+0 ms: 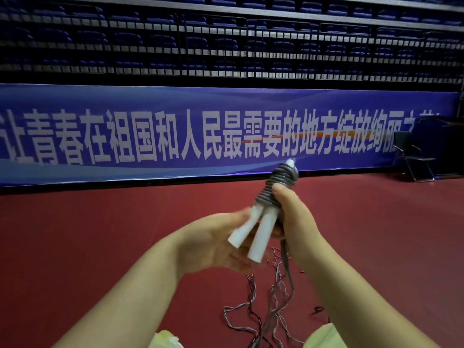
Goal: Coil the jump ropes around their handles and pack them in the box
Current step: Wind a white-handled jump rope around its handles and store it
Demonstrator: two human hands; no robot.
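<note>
The right hand (pixel 293 214) has its grip clamped on the grey rope coil (pixel 280 187) wound round 2 white handles (pixel 253 232), held up above the red floor (pixel 100 234). The left hand (pixel 213 244) lies open-fingered behind the handles. Loose rope (pixel 276 305) trails on the floor below.

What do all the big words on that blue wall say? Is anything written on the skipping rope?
"让青春在祖国和人民最需要的地方绽放绚丽之": white characters on the blue banner; both ends are cut off or hidden behind the chair.
White handles and coiled rope: no writing visible.
</note>
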